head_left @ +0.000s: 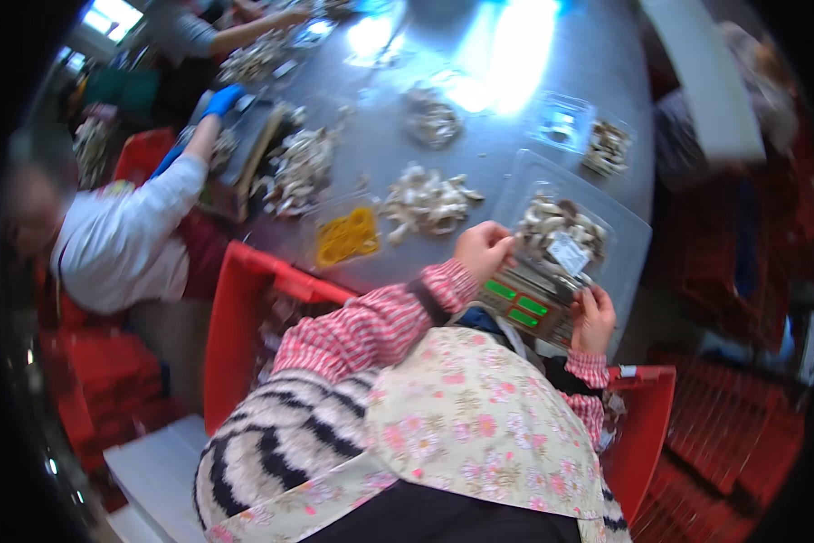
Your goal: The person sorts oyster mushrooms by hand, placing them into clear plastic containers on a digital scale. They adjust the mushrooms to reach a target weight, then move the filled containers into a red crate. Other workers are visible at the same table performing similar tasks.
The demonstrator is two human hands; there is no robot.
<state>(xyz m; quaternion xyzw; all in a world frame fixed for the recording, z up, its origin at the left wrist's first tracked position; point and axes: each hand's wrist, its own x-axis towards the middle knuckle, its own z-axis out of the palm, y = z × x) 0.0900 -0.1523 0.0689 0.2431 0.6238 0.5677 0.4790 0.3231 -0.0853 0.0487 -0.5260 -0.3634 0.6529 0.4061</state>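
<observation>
A clear plastic tray of white mushrooms [544, 219] with a printed label [568, 255] is over a scale [514, 306] with three green displays. My left hand [486, 253] pinches the tray's near left corner. My right hand [593, 317] has its fingers closed at the near right corner of the same tray, just beside the scale. A loose pile of mushrooms [429, 206] lies to the left of the scale, next to a clear box holding yellow round items [346, 235].
Red crates [239, 353] flank me, with more stacked right [719, 425]. Further mushroom piles [303, 163] and small containers [561, 122] sit on the steel table [597, 54]. A blue-gloved co-worker's hand [221, 101] reaches in from the left; other people are farther back.
</observation>
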